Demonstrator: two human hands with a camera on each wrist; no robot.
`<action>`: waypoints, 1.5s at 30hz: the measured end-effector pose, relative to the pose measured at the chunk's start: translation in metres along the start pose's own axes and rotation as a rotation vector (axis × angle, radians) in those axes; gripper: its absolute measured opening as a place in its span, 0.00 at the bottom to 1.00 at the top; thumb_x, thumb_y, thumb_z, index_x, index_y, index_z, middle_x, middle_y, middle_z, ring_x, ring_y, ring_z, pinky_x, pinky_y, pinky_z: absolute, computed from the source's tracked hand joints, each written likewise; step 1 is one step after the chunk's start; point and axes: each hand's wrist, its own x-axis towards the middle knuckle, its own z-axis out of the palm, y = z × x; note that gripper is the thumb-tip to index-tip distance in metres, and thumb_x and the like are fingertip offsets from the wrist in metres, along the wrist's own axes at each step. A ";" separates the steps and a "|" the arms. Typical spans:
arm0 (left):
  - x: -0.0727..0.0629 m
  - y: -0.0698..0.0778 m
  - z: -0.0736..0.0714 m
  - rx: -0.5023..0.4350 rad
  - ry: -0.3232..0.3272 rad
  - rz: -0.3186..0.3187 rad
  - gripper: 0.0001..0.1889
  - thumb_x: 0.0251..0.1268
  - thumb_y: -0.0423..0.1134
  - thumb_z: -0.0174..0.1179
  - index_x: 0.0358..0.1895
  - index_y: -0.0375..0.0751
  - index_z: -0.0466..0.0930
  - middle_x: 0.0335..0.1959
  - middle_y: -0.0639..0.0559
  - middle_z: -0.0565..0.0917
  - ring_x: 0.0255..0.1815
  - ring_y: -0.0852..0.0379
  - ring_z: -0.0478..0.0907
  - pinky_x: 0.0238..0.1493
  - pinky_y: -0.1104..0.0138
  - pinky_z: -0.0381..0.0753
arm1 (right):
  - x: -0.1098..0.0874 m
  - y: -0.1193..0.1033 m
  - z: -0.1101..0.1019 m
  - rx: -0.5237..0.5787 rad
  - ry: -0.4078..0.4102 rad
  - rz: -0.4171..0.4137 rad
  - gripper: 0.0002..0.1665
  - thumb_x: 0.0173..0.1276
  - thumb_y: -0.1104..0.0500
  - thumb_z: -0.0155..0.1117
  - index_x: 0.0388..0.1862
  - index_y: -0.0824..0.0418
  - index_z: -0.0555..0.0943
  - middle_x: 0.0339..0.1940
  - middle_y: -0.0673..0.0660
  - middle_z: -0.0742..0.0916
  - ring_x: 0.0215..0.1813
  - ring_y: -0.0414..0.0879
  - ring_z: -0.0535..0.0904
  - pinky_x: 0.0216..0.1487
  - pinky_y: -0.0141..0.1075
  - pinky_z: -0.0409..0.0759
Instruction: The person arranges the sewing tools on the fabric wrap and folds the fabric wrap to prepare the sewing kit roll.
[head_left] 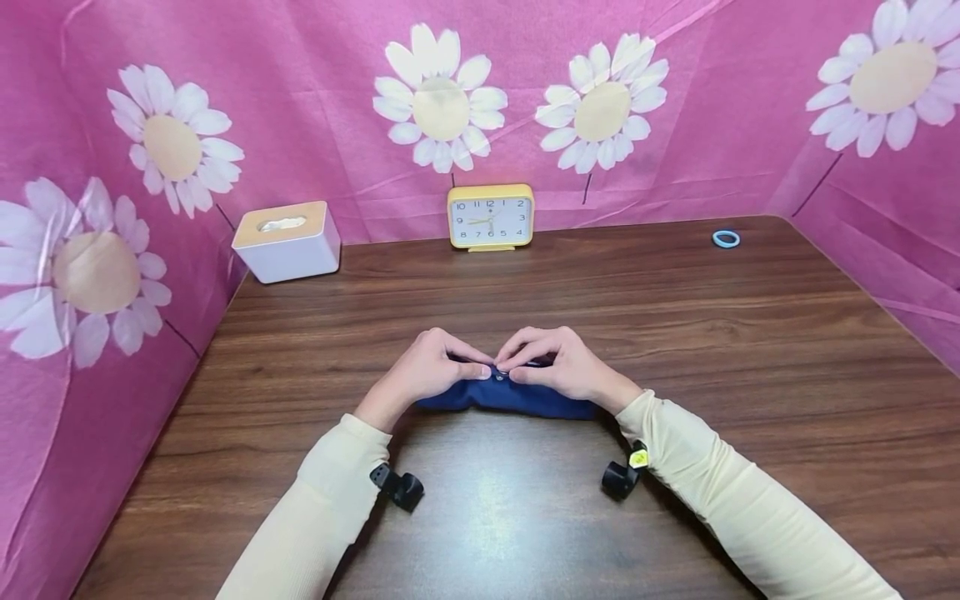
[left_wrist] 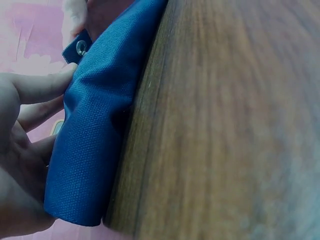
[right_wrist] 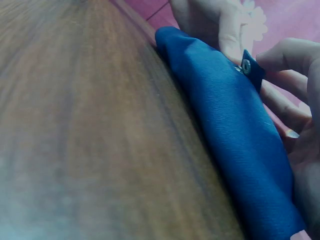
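Observation:
A long blue fabric roll (head_left: 517, 402) lies crosswise on the wooden table in front of me, creased near its middle. From its far side stands a short blue tab (right_wrist: 256, 74) with a metal snap (right_wrist: 246, 66). My left hand (head_left: 426, 367) grips the left half, its thumb pressing the fabric just beside the snap and its fingers behind. With the fingertips of my right hand (head_left: 566, 367) I pinch the tab, the other fingers lying behind the roll. Both hands meet at the snap, fingertips close together.
A yellow clock (head_left: 491, 218) stands at the back edge, with a white tissue box (head_left: 296, 250) with a wooden lid to its left. A light-blue ring (head_left: 726, 239) lies at the back right. Pink flowered cloth (head_left: 315, 108) hangs around the table (head_left: 480, 533).

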 end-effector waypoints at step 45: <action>0.002 -0.005 0.002 -0.050 -0.060 -0.012 0.14 0.62 0.50 0.71 0.49 0.54 0.90 0.46 0.59 0.90 0.54 0.64 0.84 0.61 0.62 0.78 | 0.009 -0.007 0.002 0.017 -0.009 0.377 0.32 0.60 0.68 0.74 0.64 0.69 0.77 0.56 0.66 0.86 0.57 0.56 0.83 0.56 0.35 0.81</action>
